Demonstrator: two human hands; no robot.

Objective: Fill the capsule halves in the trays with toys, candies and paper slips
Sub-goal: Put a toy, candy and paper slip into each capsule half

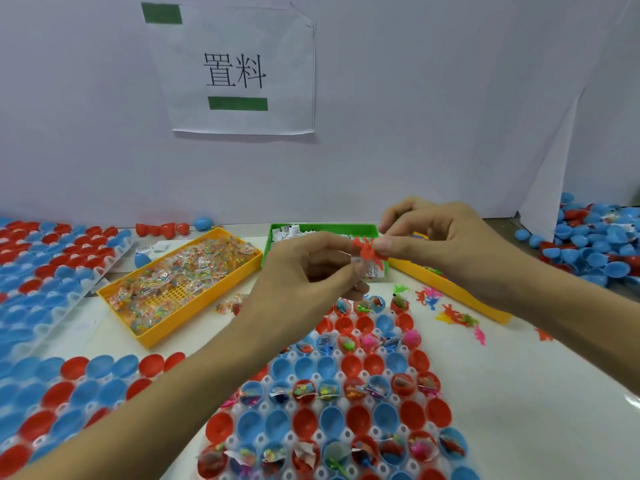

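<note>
Right hand point(436, 237) and left hand point(311, 268) both pinch one red toy point(367, 250). Directly below this shared grip lies the capsule tray point(349, 403), partly filled.

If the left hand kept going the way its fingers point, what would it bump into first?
Probably the red toy, pinched by the left hand and also held by the right hand. The right hand's fingertips come just after. Depth is hard to judge from one view.
</note>
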